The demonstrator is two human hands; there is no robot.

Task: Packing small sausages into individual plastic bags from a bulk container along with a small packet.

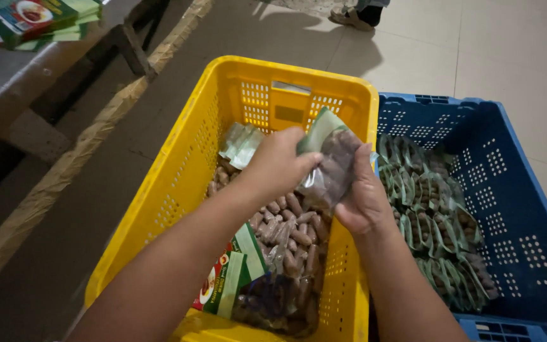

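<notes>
Both hands hold one clear plastic packet of brown date-like fruit [332, 166] with a green card top, above the yellow crate [178, 183]. My left hand [278, 163] grips the packet's upper left edge. My right hand [363, 201] supports it from below and behind. Inside the yellow crate lie more packets of the brown fruit [289, 234], plus a green and red label card [226, 278]. The blue crate [514, 209] to the right holds several packets standing in rows [435, 221].
A grey table [14, 82] at the upper left carries a stack of green printed boxes [36, 19]. Another person's foot in a sandal [349, 16] stands on the tiled floor at the top. A pale kerb strip [77, 152] runs diagonally along the left.
</notes>
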